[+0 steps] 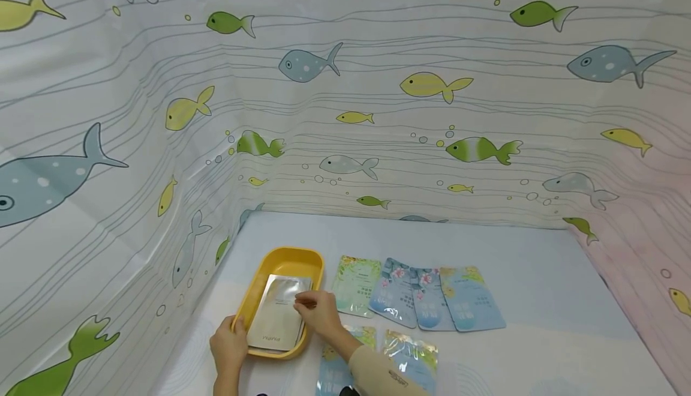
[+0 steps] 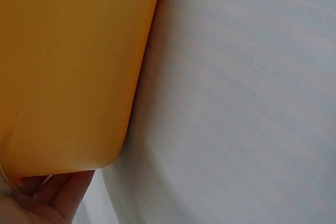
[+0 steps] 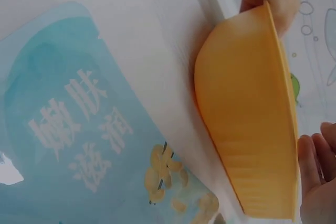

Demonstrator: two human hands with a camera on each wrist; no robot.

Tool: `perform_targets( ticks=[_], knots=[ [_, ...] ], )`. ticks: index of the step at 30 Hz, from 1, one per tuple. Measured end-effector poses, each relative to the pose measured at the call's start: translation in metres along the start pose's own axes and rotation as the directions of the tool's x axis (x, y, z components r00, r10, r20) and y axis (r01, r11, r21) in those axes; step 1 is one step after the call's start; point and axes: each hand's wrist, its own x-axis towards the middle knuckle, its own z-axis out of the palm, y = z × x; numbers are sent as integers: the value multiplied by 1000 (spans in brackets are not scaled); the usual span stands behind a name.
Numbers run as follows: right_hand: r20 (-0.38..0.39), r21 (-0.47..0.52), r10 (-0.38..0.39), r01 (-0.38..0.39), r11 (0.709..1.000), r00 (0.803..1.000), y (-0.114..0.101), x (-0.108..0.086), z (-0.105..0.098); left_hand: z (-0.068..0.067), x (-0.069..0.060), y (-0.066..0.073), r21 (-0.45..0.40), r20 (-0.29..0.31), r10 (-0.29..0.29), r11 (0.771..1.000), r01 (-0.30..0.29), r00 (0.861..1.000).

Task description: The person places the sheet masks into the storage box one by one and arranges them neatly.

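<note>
Silver packet [image 1: 276, 318] in tray [image 1: 294, 256], six packets [image 1: 355, 288] outside

Left hand [image 1: 228, 345] has the tray in its grip; right hand [image 1: 320, 312] is over the tray, its grip unclear. Seems partway: six, right of the tray, not yet inside

1 beige right sleeve [image 1: 379, 373] with a small dark marking [image 1: 398, 378]

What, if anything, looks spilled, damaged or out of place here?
Nothing appears spilled or damaged. Mildly untidy: the three blue packets in the far row, right of the yellow tray, overlap at slightly different angles.
</note>
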Motion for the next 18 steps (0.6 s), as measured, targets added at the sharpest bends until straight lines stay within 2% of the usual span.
perform_targets(
  ticks=[8,14,18],
  knots=[
    [38,34,15,-16,999,999,-4,-5,-19,0,0,-1,1,16,-6,1000,6,1000],
    [39,27,-5,4,1000,999,-1,-11,-32,1,0,-1,3,10,-8,1000,8,1000],
    [37,46,8,-9,999,999,0,-16,-40,-1,0,0,6,10,-9,1000,9,1000]
  ],
)
